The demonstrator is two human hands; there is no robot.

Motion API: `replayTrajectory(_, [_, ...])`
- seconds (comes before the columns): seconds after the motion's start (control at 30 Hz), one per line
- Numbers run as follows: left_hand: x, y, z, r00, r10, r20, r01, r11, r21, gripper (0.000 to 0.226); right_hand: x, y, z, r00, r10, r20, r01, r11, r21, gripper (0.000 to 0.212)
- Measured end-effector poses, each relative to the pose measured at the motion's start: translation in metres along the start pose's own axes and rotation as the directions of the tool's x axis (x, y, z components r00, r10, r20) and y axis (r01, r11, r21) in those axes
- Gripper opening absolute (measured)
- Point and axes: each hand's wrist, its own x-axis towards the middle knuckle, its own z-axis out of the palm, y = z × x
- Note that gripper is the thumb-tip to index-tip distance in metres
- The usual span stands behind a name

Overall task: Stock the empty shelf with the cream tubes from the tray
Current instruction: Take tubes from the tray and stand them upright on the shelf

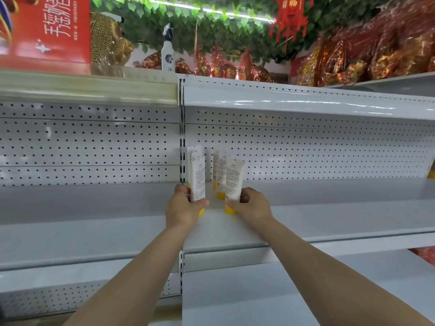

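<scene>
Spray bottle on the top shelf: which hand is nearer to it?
Left. The left hand, gripping a cream tube, is almost straight below the spray bottle. The right hand, gripping a second tube, is below it and further to the right.

Head-worn wide view, facing the shelf (306,222) squarely, near, upper edges perhaps motion-blurred

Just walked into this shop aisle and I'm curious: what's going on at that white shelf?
A person is stocking a white shelf with cream tubes. The left hand grips one cream tube and the right hand grips a second tube, both upright with their yellow caps down on the shelf. A few more tubes already stand behind them, toward the pegboard back panel. No tray is in view.
</scene>
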Motion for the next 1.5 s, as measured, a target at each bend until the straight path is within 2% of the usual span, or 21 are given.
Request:
replayTrajectory(0.37, [-0.002, 0.002, 0.001, 1.0, -0.008, 0.022, 0.007, 0.998, 0.055, 0.041, -0.001, 0.001, 0.0, 1.0, 0.013, 0.003, -0.013, 1.0, -0.003, 0.035])
replayTrajectory(0.53, [-0.006, 0.006, -0.001, 0.999, -0.033, 0.029, 0.031, 0.998, 0.057, 0.041, -0.002, -0.003, -0.004, 0.997, 0.034, 0.069, -0.033, 0.999, -0.013, 0.04])
replayTrajectory(0.6, [-0.009, 0.01, -0.003, 0.998, -0.054, 0.029, 0.052, 0.997, 0.065, 0.047, -0.004, -0.005, -0.008, 0.993, 0.057, 0.102, -0.055, 0.998, -0.02, 0.051])
replayTrajectory(0.7, [-0.02, 0.019, -0.009, 0.995, -0.092, 0.033, 0.089, 0.992, 0.088, 0.073, -0.01, -0.009, -0.023, 0.989, 0.106, 0.106, -0.103, 0.994, -0.033, 0.074])
replayTrajectory(0.77, [-0.033, 0.027, -0.015, 0.994, -0.108, -0.009, 0.108, 0.991, 0.084, 0.086, -0.016, -0.012, -0.041, 0.987, 0.125, 0.098, -0.117, 0.99, -0.08, 0.077])
replayTrajectory(0.83, [-0.05, 0.039, -0.019, 0.995, -0.066, -0.076, 0.073, 0.992, 0.102, 0.091, -0.023, -0.013, -0.067, 0.99, 0.117, 0.079, -0.104, 0.982, -0.155, 0.078])
replayTrajectory(0.93, [-0.083, 0.068, -0.015, 0.985, 0.072, -0.154, -0.041, 0.98, 0.195, 0.085, -0.04, -0.016, -0.118, 0.998, 0.057, 0.042, -0.043, 0.963, -0.267, 0.081])
replayTrajectory(1.03, [-0.12, 0.105, 0.007, 0.963, 0.218, -0.161, -0.161, 0.938, 0.307, 0.081, -0.066, -0.02, -0.178, 0.998, -0.048, 0.044, 0.062, 0.911, -0.407, 0.08])
replayTrajectory(1.13, [-0.162, 0.148, 0.048, 0.958, 0.284, -0.046, -0.241, 0.878, 0.413, 0.078, -0.098, -0.015, -0.246, 0.996, -0.09, 0.027, 0.091, 0.845, -0.526, 0.077])
replayTrajectory(1.23, [-0.21, 0.193, 0.1, 0.942, 0.32, 0.106, -0.332, 0.831, 0.447, 0.077, -0.136, 0.003, -0.321, 0.995, -0.102, -0.01, 0.074, 0.79, -0.609, 0.078])
replayTrajectory(1.5, [-0.361, 0.301, 0.247, 0.839, 0.414, 0.353, -0.523, 0.793, 0.314, 0.075, -0.252, 0.08, -0.517, 0.978, -0.028, -0.205, -0.131, 0.682, -0.719, 0.075])
